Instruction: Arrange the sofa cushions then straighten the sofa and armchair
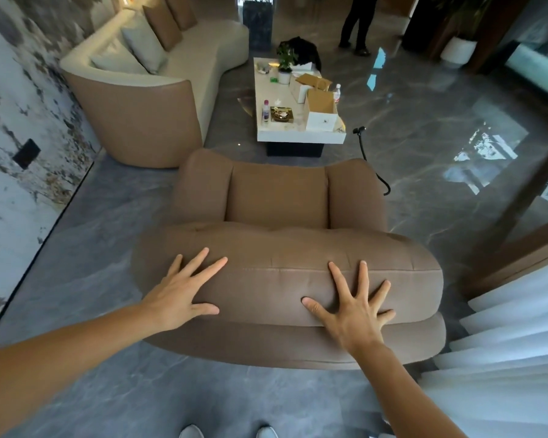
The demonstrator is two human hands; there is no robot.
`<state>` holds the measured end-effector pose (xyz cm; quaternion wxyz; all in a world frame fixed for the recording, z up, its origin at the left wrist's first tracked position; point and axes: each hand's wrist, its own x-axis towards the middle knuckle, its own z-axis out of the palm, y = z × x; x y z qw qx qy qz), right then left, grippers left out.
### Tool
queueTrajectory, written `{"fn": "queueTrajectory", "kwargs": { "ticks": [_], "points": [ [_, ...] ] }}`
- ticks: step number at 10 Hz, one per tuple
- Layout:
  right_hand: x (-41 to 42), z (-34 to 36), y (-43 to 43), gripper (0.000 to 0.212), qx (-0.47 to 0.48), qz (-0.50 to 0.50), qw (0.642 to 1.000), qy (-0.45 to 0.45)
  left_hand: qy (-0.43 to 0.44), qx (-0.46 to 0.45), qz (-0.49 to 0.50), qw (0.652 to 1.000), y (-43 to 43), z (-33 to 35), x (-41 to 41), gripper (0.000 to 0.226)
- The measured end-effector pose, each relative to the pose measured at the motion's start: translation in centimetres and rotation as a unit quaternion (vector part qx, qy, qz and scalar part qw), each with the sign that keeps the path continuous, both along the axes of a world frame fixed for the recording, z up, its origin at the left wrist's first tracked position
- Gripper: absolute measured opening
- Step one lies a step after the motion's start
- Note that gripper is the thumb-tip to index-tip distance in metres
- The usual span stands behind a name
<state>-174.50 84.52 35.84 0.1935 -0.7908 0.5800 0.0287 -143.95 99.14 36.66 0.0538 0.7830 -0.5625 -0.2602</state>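
I stand behind a brown padded armchair (279, 191) that faces away from me. My left hand (184, 289) lies flat with fingers spread on the left part of its backrest. My right hand (355, 308) presses flat, fingers spread, on the right part of the backrest. Neither hand holds anything. Beyond the chair at the upper left stands a curved cream sofa (133, 109) with a tan outer shell. Two cream cushions (143, 42) and two tan cushions (162, 22) lean in a row against its back.
A white coffee table (298, 134) with bottles, boxes and a potted plant stands just past the armchair. A black cable (370, 162) trails on the floor to its right. A person (358, 23) stands at the far end. White curtains (503, 343) hang at my right, a wall at my left.
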Motion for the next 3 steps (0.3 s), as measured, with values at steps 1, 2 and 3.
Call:
{"fn": "queueTrajectory", "kwargs": {
  "ticks": [1, 2, 3],
  "points": [
    [-0.1, 1.0, -0.7, 0.093, 0.009, -0.002, 1.000, 0.005, -0.006, 0.002, 0.005, 1.000, -0.1, 0.4, -0.4, 0.094],
    [0.4, 1.7, -0.7, 0.088, -0.012, -0.012, 1.000, -0.004, -0.040, -0.005, 0.006, 0.999, 0.3, 1.3, -0.1, 0.081],
    [4.1, 3.8, -0.7, 0.077, -0.056, 0.074, 0.995, -0.030, -0.121, -0.045, 0.048, 0.990, 0.2, 3.2, 0.6, 0.060]
  ]
}}
